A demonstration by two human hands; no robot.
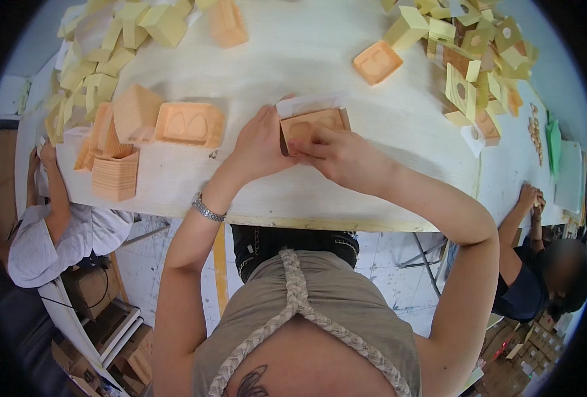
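Both my hands work on a small brown tray (314,120) with a moulded hollow, lying on the pale wooden table (320,59) near its front edge. My left hand (259,142), with a metal watch at the wrist, grips the tray's left side. From the right, my right hand (343,155) reaches in and its fingertips press into the hollow. A white sheet (306,104) lies under the tray's far edge.
An orange moulded tray (189,124) and stacks of orange trays (116,175) stand at left. Yellow box pieces (101,59) are heaped at the back left and back right (475,53). One person sits at the left (48,231), another at the right (538,271).
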